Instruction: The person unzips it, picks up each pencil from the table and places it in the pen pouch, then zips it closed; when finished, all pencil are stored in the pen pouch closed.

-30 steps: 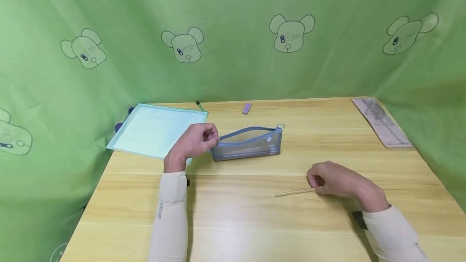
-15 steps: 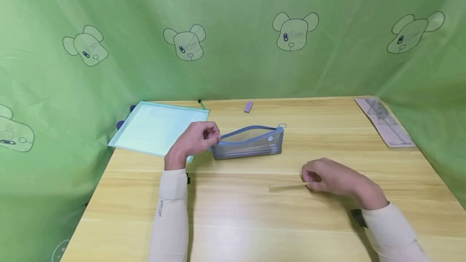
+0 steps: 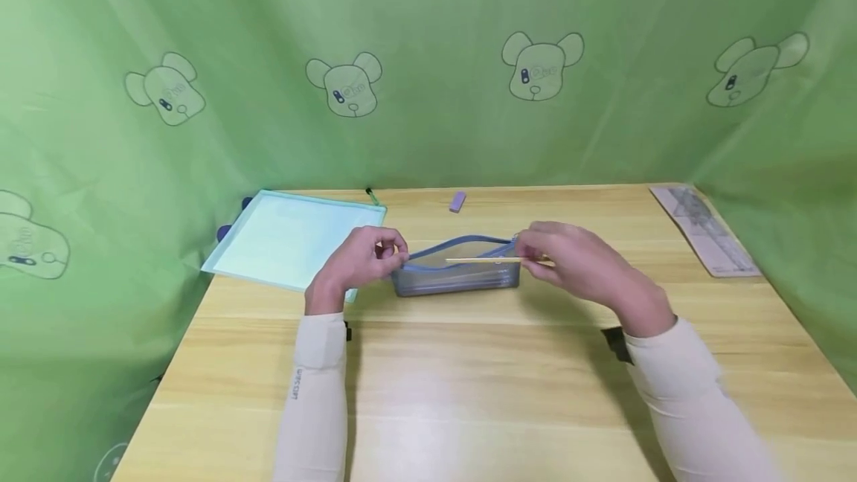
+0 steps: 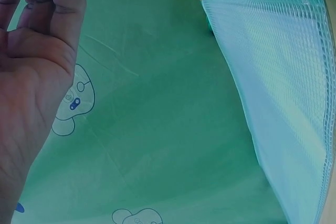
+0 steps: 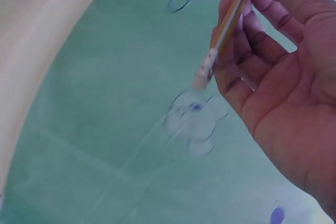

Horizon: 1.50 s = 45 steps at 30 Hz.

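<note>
A translucent grey-blue zip pencil pouch (image 3: 455, 286) stands on the table with its top gaping. My left hand (image 3: 358, 259) pinches the pouch's left end between thumb and fingers. In my right hand (image 3: 582, 262), a thin yellow pencil (image 3: 478, 259) lies roughly level across the pouch's mouth. The right wrist view shows the pencil's pale eraser end (image 5: 200, 81) pointing away from the pinching fingers. Whether the pencil's far tip is inside the opening I cannot tell. The zip ring at the pouch's right end is mostly hidden by my right hand.
A light-blue mesh zip folder (image 3: 288, 236) lies left of the pouch, with dark purple things (image 3: 224, 232) partly showing behind it. A purple eraser (image 3: 457, 201) sits at the back. A pack of clear rulers (image 3: 703, 229) lies at the right edge. Green curtain (image 3: 428, 140) surrounds the table.
My right hand has carried the pencil left and away from me, from low over the table's right side up to the pouch's mouth. My left hand has kept its pinch on the pouch.
</note>
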{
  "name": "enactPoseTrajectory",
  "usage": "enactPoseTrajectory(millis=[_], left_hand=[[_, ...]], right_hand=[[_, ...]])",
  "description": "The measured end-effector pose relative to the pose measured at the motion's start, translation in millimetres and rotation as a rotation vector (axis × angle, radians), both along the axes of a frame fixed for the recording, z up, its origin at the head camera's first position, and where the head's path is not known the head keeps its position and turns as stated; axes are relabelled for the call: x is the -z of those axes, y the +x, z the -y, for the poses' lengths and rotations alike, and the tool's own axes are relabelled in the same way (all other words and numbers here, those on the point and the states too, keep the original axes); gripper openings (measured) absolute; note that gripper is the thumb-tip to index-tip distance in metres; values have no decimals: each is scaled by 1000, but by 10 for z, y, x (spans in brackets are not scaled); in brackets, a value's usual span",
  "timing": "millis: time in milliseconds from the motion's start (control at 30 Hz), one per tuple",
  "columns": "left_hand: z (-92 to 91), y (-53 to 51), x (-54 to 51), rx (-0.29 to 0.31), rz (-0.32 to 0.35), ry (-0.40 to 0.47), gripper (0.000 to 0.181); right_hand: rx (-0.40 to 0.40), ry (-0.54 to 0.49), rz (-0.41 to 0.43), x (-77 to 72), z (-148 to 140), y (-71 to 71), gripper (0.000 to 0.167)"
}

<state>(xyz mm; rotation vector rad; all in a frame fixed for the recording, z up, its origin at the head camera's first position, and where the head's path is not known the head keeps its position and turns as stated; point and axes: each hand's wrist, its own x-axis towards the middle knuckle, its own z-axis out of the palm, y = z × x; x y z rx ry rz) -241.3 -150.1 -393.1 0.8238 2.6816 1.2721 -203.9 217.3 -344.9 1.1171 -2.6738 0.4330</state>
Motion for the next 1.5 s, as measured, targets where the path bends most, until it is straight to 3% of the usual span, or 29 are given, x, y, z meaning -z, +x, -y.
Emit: enactPoseTrajectory(millis=[267,500,767,900,1067,1233,1500], left_hand=[[-37,-20,16,12,-8,-7,9],[-48,-29,28,14,-8,-8,11],[-24,-32,53,-7,17,-2,11],[-7,-34,55,-14,24,-2,12],[1,-33,32,-25,9,-18,11],[27,-26,26,-37,9,-32,11],[22,-16,36,-37,10,-15,10]], right_hand=[[-20,72,-74,-53,399,-219,24],[-113,-21,-44,143,627,-331,17],[-95,-107,-1,326,799,-368,16],[-74,-154,101,318,728,-373,3],[60,-217,199,231,419,-412,15],[178,-177,297,153,113,-448,17],[175,-192,355,188,105,-460,5]])
